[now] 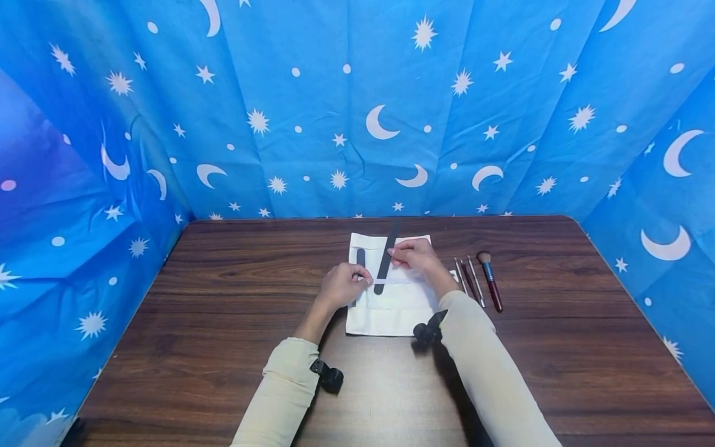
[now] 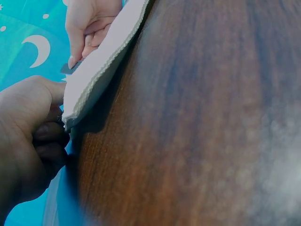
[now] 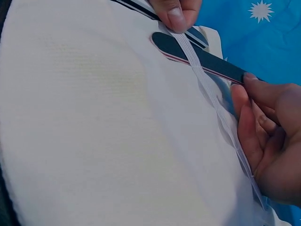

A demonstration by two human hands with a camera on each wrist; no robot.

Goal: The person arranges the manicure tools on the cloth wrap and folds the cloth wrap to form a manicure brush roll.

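A white cloth [image 1: 391,320] with a white elastic band [image 3: 207,84] across it lies on the table. My right hand [image 1: 416,253] pinches a dark nail file [image 1: 385,264] between thumb and fingers, holding it at a slant. Its rounded near end passes beneath the band and shows on the other side. At the left part of the cloth, my left hand [image 1: 343,285] pinches the elastic between thumb and finger. A second dark nail file [image 1: 360,256] lies beside that hand, partly hidden by it. The left wrist view mostly shows the cloth's edge [image 2: 96,70].
Right of the cloth lie several slim tools [image 1: 475,279], some of them metallic, and a makeup brush [image 1: 490,282] with a dark red handle. They rest on a brown wooden table [image 1: 223,310]. A blue curtain [image 1: 313,124] with moons and stars hangs behind and at both sides.
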